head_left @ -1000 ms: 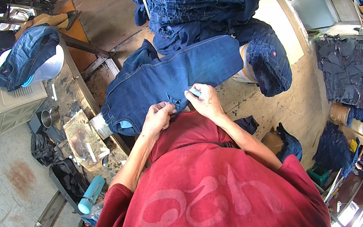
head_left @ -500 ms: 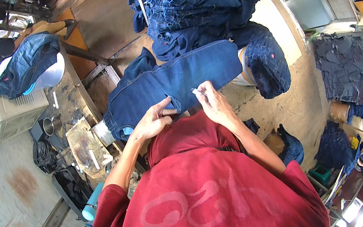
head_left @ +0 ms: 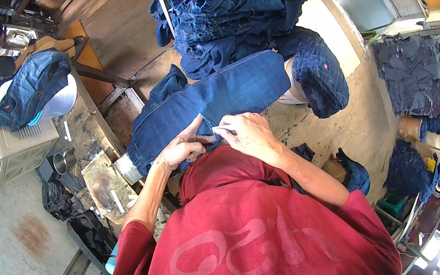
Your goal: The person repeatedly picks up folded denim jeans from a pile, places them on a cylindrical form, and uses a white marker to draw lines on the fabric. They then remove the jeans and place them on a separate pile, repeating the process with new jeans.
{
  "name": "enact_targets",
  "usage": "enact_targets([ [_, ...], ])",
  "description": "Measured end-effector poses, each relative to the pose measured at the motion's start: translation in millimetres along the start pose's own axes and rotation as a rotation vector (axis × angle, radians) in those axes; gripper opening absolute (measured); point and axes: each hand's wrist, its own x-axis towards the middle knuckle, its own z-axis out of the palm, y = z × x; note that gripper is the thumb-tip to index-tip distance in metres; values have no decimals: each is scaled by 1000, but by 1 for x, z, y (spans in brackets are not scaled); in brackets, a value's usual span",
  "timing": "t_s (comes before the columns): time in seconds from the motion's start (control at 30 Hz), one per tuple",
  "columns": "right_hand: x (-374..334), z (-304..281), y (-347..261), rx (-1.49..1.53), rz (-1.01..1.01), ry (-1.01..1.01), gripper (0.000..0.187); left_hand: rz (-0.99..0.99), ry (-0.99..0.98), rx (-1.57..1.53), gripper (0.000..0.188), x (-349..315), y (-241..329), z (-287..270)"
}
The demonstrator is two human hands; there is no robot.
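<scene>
A blue jeans leg [head_left: 240,85] lies stretched crosswise in front of me, over a cylindrical support whose pale end shows at the left. My left hand [head_left: 182,148] grips a raised fold of the denim near its close edge, one finger stretched out along the fold. Close beside it, my right hand [head_left: 251,137] pinches a small white stick [head_left: 224,128], its tip at the fold. It looks like chalk, but its exact kind is unclear. The fingers partly hide the fold.
Behind the leg rises a tall stack of folded jeans [head_left: 235,14]. More jeans [head_left: 320,72] drape over a drum at the right. On the left, a worn wooden bench [head_left: 76,123] holds a metal cup [head_left: 64,161]. Dark garments [head_left: 417,71] hang far right. A person sits far left.
My right hand has moved left and down with the white stick, from above the denim to the fold. My left hand keeps its hold on the fold.
</scene>
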Motion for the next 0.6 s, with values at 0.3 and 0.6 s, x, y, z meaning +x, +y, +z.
enact_targets([
  [0.3, 9, -7, 5, -177, 67, 57, 27, 3, -14, -45, 118, 2, -2, -2],
  [0.6, 10, -3, 6, -99, 74, 90, 27, 24, -9, -40, 121, 5, -8, -3],
])
